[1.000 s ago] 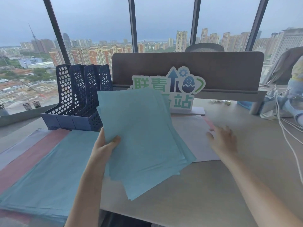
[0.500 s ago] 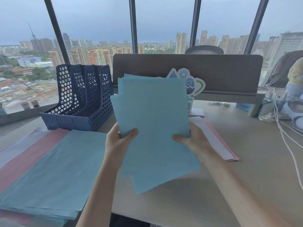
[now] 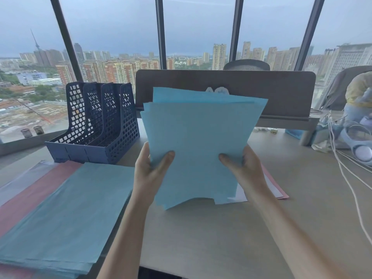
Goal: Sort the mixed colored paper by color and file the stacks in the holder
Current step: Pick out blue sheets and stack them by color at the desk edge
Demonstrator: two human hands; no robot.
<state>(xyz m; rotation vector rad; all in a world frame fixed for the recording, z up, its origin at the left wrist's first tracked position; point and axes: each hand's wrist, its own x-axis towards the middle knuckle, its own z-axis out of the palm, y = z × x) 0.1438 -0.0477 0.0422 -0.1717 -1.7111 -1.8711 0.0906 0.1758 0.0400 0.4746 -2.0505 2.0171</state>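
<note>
A teal stack (image 3: 60, 214) lies flat at the near left of the desk (image 3: 221, 228). Left hand (image 3: 150, 174) and right hand (image 3: 244, 168) each grip a side of the upright blue sheets (image 3: 199, 141). Beyond, left, the holder (image 3: 96, 125) stands, its visible slots empty.

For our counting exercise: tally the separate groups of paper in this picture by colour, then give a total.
Blue: 2, the blue stack held upright in the left hand and right hand, and the blue pile lying on the desk.
Pink: 2, pink sheets and pink sheets.
White: 1, white sheets.
Total: 5
</note>
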